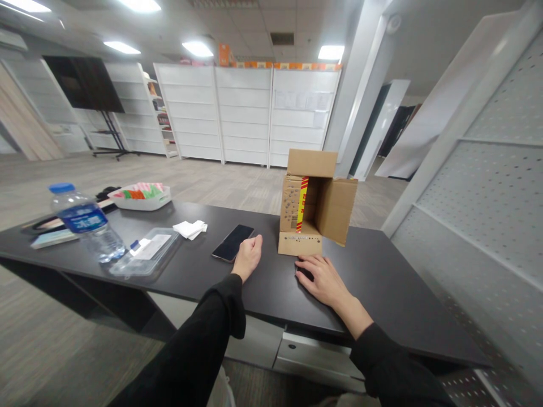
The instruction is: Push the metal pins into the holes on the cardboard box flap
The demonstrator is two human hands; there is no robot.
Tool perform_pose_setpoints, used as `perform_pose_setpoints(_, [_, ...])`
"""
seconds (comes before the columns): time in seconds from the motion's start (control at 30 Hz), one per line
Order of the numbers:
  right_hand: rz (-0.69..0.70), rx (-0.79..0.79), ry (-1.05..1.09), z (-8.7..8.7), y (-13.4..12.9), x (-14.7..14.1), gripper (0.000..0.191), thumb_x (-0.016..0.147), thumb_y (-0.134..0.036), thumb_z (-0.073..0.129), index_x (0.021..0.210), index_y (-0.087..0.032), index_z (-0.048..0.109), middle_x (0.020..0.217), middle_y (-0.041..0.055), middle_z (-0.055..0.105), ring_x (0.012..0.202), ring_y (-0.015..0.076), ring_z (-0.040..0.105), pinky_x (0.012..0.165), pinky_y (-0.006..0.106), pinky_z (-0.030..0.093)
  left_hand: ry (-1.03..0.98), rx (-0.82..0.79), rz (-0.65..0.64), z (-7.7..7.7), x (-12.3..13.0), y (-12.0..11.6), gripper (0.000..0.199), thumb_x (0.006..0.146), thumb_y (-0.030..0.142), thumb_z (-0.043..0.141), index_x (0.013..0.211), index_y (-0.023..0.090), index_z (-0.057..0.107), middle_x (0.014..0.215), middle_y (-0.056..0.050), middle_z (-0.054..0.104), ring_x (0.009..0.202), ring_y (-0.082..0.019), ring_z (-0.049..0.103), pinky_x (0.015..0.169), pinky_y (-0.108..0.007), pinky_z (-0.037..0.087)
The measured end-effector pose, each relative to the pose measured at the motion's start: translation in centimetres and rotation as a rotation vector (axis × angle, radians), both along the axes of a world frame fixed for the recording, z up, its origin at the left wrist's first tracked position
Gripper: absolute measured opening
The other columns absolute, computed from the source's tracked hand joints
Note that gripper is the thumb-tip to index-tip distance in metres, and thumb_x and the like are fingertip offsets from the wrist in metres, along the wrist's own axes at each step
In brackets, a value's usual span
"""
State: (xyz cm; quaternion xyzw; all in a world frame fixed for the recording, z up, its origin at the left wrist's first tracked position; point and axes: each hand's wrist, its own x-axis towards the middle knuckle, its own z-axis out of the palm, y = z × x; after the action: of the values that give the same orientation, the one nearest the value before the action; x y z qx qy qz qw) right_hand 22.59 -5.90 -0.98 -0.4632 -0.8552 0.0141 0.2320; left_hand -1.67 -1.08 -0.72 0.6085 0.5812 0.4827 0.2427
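Note:
My left hand is curled into a fist at the right side of a black phone that lies flat on the dark desk. Nothing sticks out of that fist; its inside is hidden. Palm down, my right hand rests on the desk with fingers stretched forward and the thumb apart. A dark patch shows between thumb and forefinger, and I cannot make out whether it is a small object or shadow. Just beyond the right hand stands a cardboard box with its flaps open towards me and red-and-yellow tape along one edge.
Left of the phone lie crumpled white tissue and a clear plastic case. A water bottle stands beside the case. Behind is a white basket with colourful packets. A perforated panel rises at the right.

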Motion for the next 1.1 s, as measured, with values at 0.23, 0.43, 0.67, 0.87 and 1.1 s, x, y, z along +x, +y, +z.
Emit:
perform_pose_setpoints(0.23, [0.011, 0.002, 0.034, 0.1, -0.1, 0.1, 0.025, 0.091, -0.034, 0.056, 0.109, -0.023, 0.069, 0.12, 0.0081, 0.068, 0.11, 0.0229, 0.06, 0.092, 0.04, 0.041, 0.0, 0.001, -0.006, 0.1, 0.0, 0.0, 0.047, 0.089, 0.055, 0.034, 0.06, 0.022, 0.02, 0.057, 0.005, 0.021, 0.056, -0.009, 0.023, 0.055, -0.028, 0.018])
perform_pose_setpoints(0.43, [0.022, 0.008, 0.046, 0.2, -0.1, 0.0, 0.023, 0.089, -0.034, 0.058, 0.107, -0.023, 0.068, 0.117, 0.0075, 0.069, 0.108, 0.0225, 0.06, 0.092, 0.039, 0.041, -0.007, 0.0, -0.004, -0.1, 0.0, 0.1, 0.046, 0.089, 0.055, 0.033, 0.06, 0.022, 0.02, 0.057, 0.005, 0.021, 0.056, -0.009, 0.023, 0.055, -0.028, 0.017])
perform_pose_setpoints(0.67, [0.056, 0.056, 0.006, 0.3, 0.3, -0.2, 0.02, 0.09, -0.032, 0.056, 0.102, -0.021, 0.068, 0.108, 0.0076, 0.071, 0.101, 0.022, 0.061, 0.089, 0.037, 0.042, -0.012, -0.002, -0.015, 0.0, 0.0, 0.0, 0.046, 0.089, 0.055, 0.034, 0.06, 0.022, 0.02, 0.057, 0.005, 0.021, 0.056, -0.009, 0.024, 0.055, -0.028, 0.018])
perform_pose_setpoints(0.87, [0.065, 0.093, -0.06, 0.5, 0.5, -0.3, 0.021, 0.095, -0.031, 0.05, 0.099, -0.02, 0.067, 0.098, 0.0079, 0.072, 0.096, 0.0212, 0.06, 0.087, 0.035, 0.04, -0.023, -0.002, -0.012, 0.2, 0.1, -0.1, 0.047, 0.088, 0.056, 0.035, 0.059, 0.022, 0.021, 0.056, 0.005, 0.021, 0.055, -0.009, 0.023, 0.055, -0.028, 0.018])
perform_pose_setpoints(1.1, [0.057, 0.133, -0.118, 0.5, 1.0, -0.1, 0.032, 0.1, -0.029, 0.037, 0.096, -0.019, 0.068, 0.09, 0.0087, 0.071, 0.09, 0.0216, 0.061, 0.082, 0.035, 0.038, -0.036, -0.008, -0.019, 0.5, 0.1, -0.2, 0.047, 0.088, 0.055, 0.035, 0.058, 0.021, 0.022, 0.056, 0.005, 0.023, 0.056, -0.01, 0.025, 0.056, -0.028, 0.018])
